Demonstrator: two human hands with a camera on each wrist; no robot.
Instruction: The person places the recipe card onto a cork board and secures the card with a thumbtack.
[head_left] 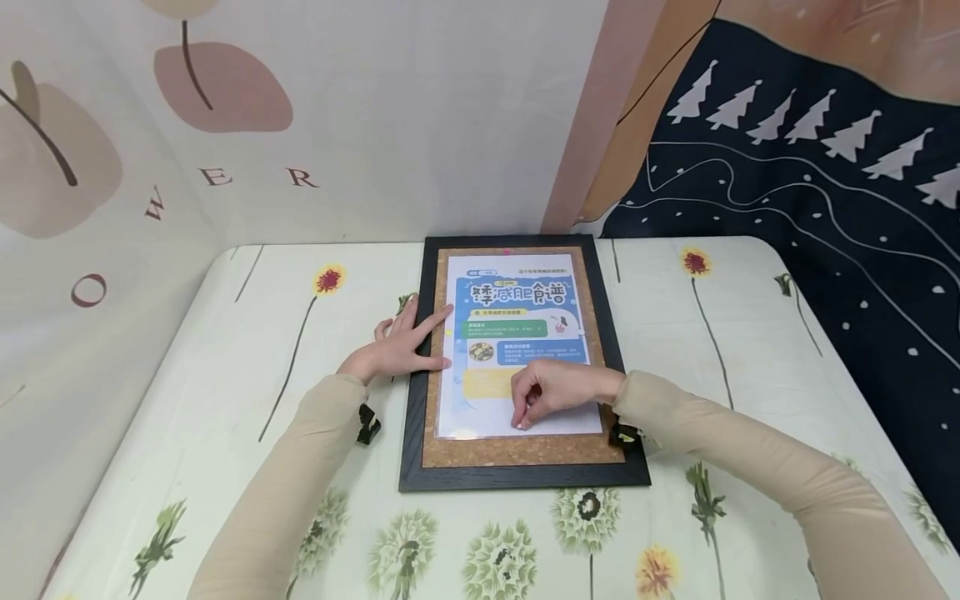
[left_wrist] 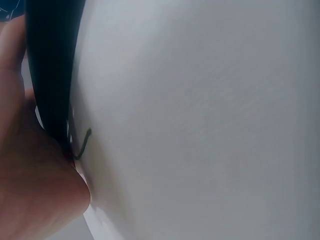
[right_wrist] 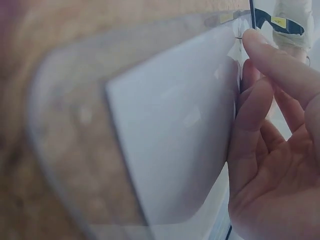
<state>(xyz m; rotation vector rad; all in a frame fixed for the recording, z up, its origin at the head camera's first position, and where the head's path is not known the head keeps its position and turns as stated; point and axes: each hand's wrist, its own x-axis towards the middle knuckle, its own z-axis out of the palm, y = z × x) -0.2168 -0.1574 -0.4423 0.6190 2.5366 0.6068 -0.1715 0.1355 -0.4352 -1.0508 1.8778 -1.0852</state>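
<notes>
A laminated sheet point(head_left: 525, 412) with a blue printed poster lies on a cork board point(head_left: 510, 454) in a black frame point(head_left: 525, 477). My left hand point(head_left: 393, 346) lies across the frame's left side, fingers spread and fairly straight, with fingertips touching the sheet's left edge. My right hand point(head_left: 551, 390) is over the sheet's lower part, thumb and fingers pinched together near its bottom edge. Between those fingertips is a small, mostly hidden thing that looks like a pushpin; in the right wrist view a thin dark line shows by the thumb point(right_wrist: 252, 42). The sheet's clear margin point(right_wrist: 70, 100) appears close up.
A small pink spot point(head_left: 507, 251) marks the sheet's top edge, and a yellow one point(head_left: 448, 332) its left edge. The flowered tablecloth point(head_left: 225, 400) surrounds the frame. Printed curtains point(head_left: 420, 125) hang behind the table, a dark one point(head_left: 750, 200) along its right side.
</notes>
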